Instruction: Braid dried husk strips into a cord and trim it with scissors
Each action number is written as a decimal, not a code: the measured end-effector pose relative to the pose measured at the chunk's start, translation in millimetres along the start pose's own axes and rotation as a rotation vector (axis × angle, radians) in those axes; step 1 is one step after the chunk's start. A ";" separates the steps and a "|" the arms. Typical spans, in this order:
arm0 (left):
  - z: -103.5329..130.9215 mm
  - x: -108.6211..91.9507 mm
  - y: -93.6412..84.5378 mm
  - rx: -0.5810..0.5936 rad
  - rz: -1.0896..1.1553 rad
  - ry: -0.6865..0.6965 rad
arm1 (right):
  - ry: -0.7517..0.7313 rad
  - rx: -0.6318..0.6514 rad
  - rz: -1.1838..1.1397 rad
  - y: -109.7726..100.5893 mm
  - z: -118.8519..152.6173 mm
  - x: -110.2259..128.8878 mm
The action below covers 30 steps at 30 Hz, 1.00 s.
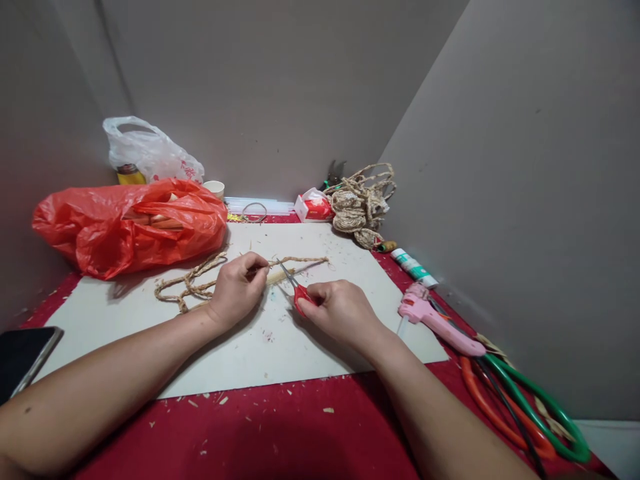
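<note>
Plainly enough, a red-covered table (250, 433) fills the lower view, and a white sheet (225, 367) spreads over its middle. Taking the sheet's centre as the dial, with twelve at the far wall, a red plastic bag (110, 230) slumps at ten. A bundle of coiled cord (353, 207) sits between one and two. A pink glue gun (435, 323) lies at three.

Near the centre I see the right hand (345, 310), fingers wrapped on red-handled scissors, and the left hand (237, 287), thumb and fingertips pinched together on a braided strand (300, 259). Loops of similar braid (167, 287) lie at nine from that left hand. The strand leaves the pinch toward three, its tip well beyond the fingertips.

The red-handled scissors (299, 291) point to eleven, blades at the strand just beside the pinch; I can't tell whether they touch it. Tiny pale scraps (223, 401) dot the red cover.
</note>
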<state>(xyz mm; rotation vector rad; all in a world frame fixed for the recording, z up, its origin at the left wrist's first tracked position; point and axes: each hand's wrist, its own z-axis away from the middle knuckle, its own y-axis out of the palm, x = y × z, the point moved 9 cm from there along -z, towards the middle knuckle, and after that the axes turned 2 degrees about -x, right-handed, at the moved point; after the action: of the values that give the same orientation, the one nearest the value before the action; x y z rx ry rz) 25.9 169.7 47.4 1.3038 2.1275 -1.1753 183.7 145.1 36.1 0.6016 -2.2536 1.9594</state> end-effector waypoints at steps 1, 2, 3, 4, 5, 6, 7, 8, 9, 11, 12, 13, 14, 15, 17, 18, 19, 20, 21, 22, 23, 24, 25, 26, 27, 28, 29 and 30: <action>-1.0 4.0 -1.2 -0.009 0.046 -0.047 | 0.002 -0.001 -0.009 -0.1 -0.3 -0.6; -1.9 8.3 -1.9 -0.017 0.099 -0.095 | 0.004 0.001 -0.014 0.2 -0.6 -1.3; -2.4 12.8 -2.1 -0.024 0.158 -0.143 | 0.004 0.007 -0.015 1.0 -0.9 -1.8; -2.6 17.3 -1.5 -0.028 0.219 -0.190 | 0.004 0.015 -0.013 2.1 -1.2 -2.2; -2.5 21.5 -0.2 -0.027 0.280 -0.232 | 0.003 0.021 -0.007 3.2 -1.4 -2.6; -2.2 25.1 1.9 -0.022 0.340 -0.270 | 0.002 0.025 0.001 4.0 -1.7 -3.0; -1.6 28.2 4.6 -0.013 0.398 -0.306 | 0.001 0.024 0.012 4.4 -2.1 -3.4; -0.9 30.9 7.8 -0.001 0.455 -0.343 | 0.000 0.020 0.022 4.5 -2.5 -3.8; 0.2 33.5 11.3 0.013 0.512 -0.385 | 0.000 0.015 0.032 4.4 -2.9 -4.2; 3.1 38.4 17.9 0.033 0.626 -0.487 | 0.005 0.008 0.039 4.2 -3.7 -5.5; 4.9 40.6 20.9 0.040 0.682 -0.544 | 0.011 0.009 0.038 4.4 -4.0 -6.4; 6.8 42.3 23.6 0.046 0.733 -0.598 | 0.017 0.012 0.036 4.9 -4.2 -7.4; 8.4 43.1 25.9 0.054 0.778 -0.642 | 0.022 0.019 0.034 5.7 -4.3 -8.2; 9.4 43.1 27.7 0.063 0.815 -0.672 | 0.025 0.025 0.034 6.5 -4.4 -8.9; 9.7 41.2 30.1 0.088 0.866 -0.688 | 0.029 0.035 0.035 8.0 -4.5 -10.5; 9.4 39.7 31.1 0.107 0.880 -0.682 | 0.028 0.037 0.034 8.5 -4.7 -11.3; 9.3 38.1 32.5 0.130 0.892 -0.672 | 0.028 0.034 0.030 8.6 -5.0 -12.2; 9.6 36.6 34.5 0.158 0.903 -0.666 | 0.028 0.027 0.025 8.2 -5.3 -13.2; 10.3 35.1 36.7 0.187 0.913 -0.663 | 0.028 0.018 0.018 7.5 -5.8 -14.0; 11.2 33.8 38.9 0.214 0.922 -0.663 | 0.030 0.008 0.010 6.5 -6.2 -14.9; 12.2 32.7 40.6 0.236 0.928 -0.664 | 0.035 -0.003 0.003 5.4 -6.7 -15.8; 13.1 31.8 41.5 0.250 0.927 -0.665 | 0.041 -0.014 -0.003 4.1 -7.2 -16.5; 13.7 31.2 41.6 0.256 0.915 -0.663 | 0.048 -0.022 -0.009 2.9 -7.6 -16.9; 14.1 30.8 41.0 0.258 0.890 -0.658 | 0.055 -0.028 -0.016 1.9 -8.0 -17.0; 13.9 30.4 39.7 0.257 0.853 -0.642 | 0.062 -0.031 -0.025 1.1 -8.4 -17.0; 12.9 29.8 37.5 0.248 0.809 -0.615 | 0.069 -0.031 -0.035 0.6 -8.9 -17.0; 11.4 28.9 35.0 0.237 0.760 -0.577 | 0.076 -0.029 -0.046 0.4 -9.4 -17.2; 9.7 27.6 32.8 0.227 0.713 -0.534 | 0.086 -0.030 -0.058 0.4 -10.0 -18.0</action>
<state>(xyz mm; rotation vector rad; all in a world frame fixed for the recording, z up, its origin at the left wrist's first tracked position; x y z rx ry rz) 39.5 184.0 8.1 1.4520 1.0440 -1.2609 198.3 159.0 31.6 0.5613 -2.1852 1.8840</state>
